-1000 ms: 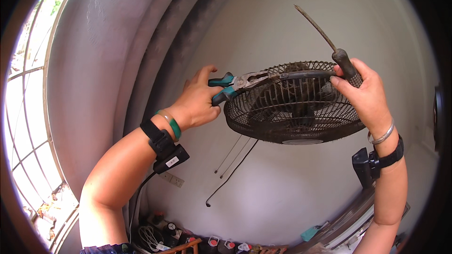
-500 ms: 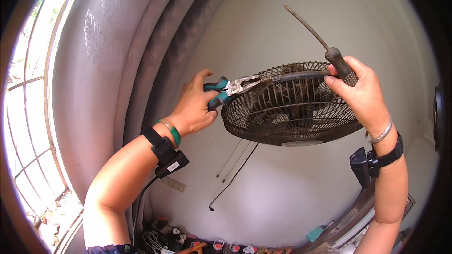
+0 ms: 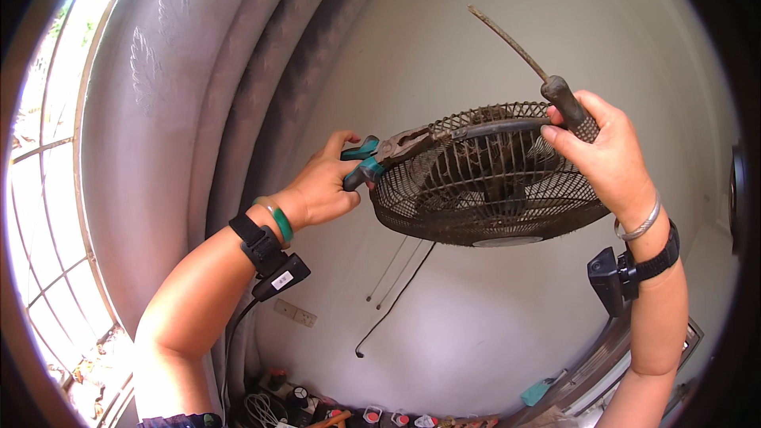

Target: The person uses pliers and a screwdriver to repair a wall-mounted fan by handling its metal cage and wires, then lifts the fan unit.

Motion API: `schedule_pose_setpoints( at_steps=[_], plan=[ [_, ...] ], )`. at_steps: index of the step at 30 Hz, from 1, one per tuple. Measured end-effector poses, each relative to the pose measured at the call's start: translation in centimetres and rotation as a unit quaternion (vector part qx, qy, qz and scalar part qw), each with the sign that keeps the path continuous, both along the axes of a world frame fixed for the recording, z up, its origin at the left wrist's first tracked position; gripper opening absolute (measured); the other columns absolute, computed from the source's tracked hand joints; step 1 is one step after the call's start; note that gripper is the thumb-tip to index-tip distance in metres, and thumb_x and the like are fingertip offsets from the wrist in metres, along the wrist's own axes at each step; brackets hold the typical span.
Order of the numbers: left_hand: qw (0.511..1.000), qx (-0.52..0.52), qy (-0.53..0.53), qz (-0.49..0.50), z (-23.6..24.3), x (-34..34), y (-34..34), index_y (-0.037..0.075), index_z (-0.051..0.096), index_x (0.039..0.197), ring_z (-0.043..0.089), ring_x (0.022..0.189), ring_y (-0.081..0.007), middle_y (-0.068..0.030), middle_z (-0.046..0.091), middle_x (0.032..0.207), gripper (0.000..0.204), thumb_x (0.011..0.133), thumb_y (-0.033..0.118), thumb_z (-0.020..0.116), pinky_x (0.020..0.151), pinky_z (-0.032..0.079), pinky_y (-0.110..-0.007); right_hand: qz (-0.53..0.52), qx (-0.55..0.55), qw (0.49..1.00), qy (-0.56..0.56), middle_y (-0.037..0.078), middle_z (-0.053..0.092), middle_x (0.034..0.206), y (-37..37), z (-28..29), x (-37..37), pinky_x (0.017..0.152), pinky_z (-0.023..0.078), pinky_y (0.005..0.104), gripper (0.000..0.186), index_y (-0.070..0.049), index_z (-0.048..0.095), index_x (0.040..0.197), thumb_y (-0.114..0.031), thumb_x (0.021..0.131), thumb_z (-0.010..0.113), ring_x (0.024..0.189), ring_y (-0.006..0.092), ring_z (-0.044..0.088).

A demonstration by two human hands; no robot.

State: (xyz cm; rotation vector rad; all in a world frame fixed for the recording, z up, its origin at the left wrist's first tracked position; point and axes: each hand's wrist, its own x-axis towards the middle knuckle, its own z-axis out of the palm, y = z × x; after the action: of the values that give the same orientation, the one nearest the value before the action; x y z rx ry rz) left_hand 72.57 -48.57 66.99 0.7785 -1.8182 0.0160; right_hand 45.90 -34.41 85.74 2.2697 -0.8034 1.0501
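A dark, dusty wall fan (image 3: 503, 178) in a wire cage is in front of me at about hand height, its rim band running along the upper edge. My left hand (image 3: 313, 190) is closed on the teal-and-black handles of a pair of pliers (image 3: 406, 145). The jaws of the pliers lie at the left end of the rim band; whether they bite on it I cannot tell. In my right hand (image 3: 609, 150) is a worn screwdriver (image 3: 563, 99), its shaft pointing up and left. That hand's thumb presses at the cage's right rim.
Grey curtains (image 3: 190, 111) and a barred window (image 3: 47, 214) are on the left. Two thin pull cords and a black cable (image 3: 396, 301) hang below the fan. A wall socket (image 3: 295, 313) is lower left. Bottles and cables (image 3: 372, 416) crowd the bottom edge.
The pliers have turned slightly in my left hand, and their jaws look darker now. My left forearm has shifted a little to the left. The screwdriver's tip has moved slightly left.
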Motion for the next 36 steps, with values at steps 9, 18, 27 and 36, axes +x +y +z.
schedule_pose_setpoints(
  at_steps=[9, 18, 27, 36],
  plan=[
    [0.992, -0.07, -0.037, 0.097, 0.4, 0.4, 0.9, 0.009, 0.063, 0.105, 0.034, 0.13, -0.0415, -0.0196, 0.032, 0.138, 0.04, 0.065, 0.003, 0.058, 0.108, 0.034, -0.043, -0.041, -0.004, 0.999, 0.002, 0.002, 0.058, 0.069, 0.5, -0.1, 0.5, 0.063, 0.044, 0.0253, 0.015, 0.0, 0.061, 0.082, -0.011, 0.078, 0.07, 0.066, 0.0088, 0.051],
    [0.989, -0.144, 0.023, 0.026, -0.1, 0.4, 0.5, 0.006, 0.06, 0.093, 0.05, 0.112, -0.0368, -0.0165, 0.045, 0.121, 0.027, 0.068, 0.004, 0.07, 0.094, 0.043, -0.038, -0.039, -0.01, 0.999, 0.01, 0.003, 0.058, 0.069, 0.3, 0.0, 0.2, 0.063, 0.044, 0.0257, 0.015, 0.0, 0.061, 0.082, -0.011, 0.078, 0.07, 0.066, 0.0096, 0.052],
    [0.98, -0.153, 0.115, 0.053, -0.4, -0.5, 0.0, 0.003, 0.042, 0.095, 0.055, 0.098, -0.035, -0.0161, 0.05, 0.108, 0.047, 0.064, 0.001, 0.077, 0.089, 0.046, -0.035, -0.037, -0.011, 0.999, 0.027, 0.002, 0.058, 0.068, 0.0, 0.2, 0.0, 0.065, 0.044, 0.0253, 0.017, 0.0, 0.061, 0.082, -0.014, 0.079, 0.069, 0.067, 0.0091, 0.052],
    [0.988, -0.121, 0.055, 0.076, 0.3, -0.7, 0.3, 0.001, 0.051, 0.113, 0.059, 0.095, -0.0375, -0.0192, 0.058, 0.1, 0.049, 0.066, 0.004, 0.066, 0.083, 0.049, -0.039, -0.046, -0.03, 0.997, 0.051, 0.003, 0.058, 0.067, -0.3, 0.5, -0.3, 0.065, 0.044, 0.0265, 0.02, 0.001, 0.063, 0.085, -0.017, 0.078, 0.07, 0.066, 0.0099, 0.052]
  ],
)
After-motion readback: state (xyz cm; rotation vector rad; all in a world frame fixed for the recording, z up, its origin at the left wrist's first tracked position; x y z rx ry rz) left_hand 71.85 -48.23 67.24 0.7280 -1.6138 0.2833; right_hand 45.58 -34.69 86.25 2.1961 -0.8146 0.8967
